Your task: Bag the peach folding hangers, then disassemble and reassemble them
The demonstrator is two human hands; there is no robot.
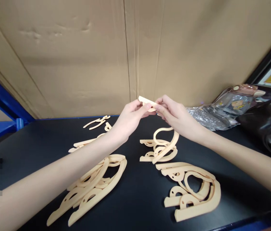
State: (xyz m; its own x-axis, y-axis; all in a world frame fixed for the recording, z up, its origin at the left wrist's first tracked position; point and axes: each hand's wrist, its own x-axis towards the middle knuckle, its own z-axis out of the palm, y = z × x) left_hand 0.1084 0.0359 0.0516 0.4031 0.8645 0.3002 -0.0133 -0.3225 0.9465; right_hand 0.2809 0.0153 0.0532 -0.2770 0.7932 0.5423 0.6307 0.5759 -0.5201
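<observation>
The left hand [133,116] was closed in a pinch, thumb on top, on a pale piece [146,100]; the right hand [173,111], thumb and fingers drawn together, gripped its other end. The piece was thus between the two hands, raised over the counter [137,199], its far end tilted up. The step in hand looked like working this piece with both hands; the next move seemed to call for steady pinches and careful alignment. Just below the right hand lay a middle cluster of curved parts [167,149]; nearer the person were a right-hand cluster [200,210] and a left-hand cluster [102,195]. Clear plastic packaging [212,117] lay beyond the right forearm.
</observation>
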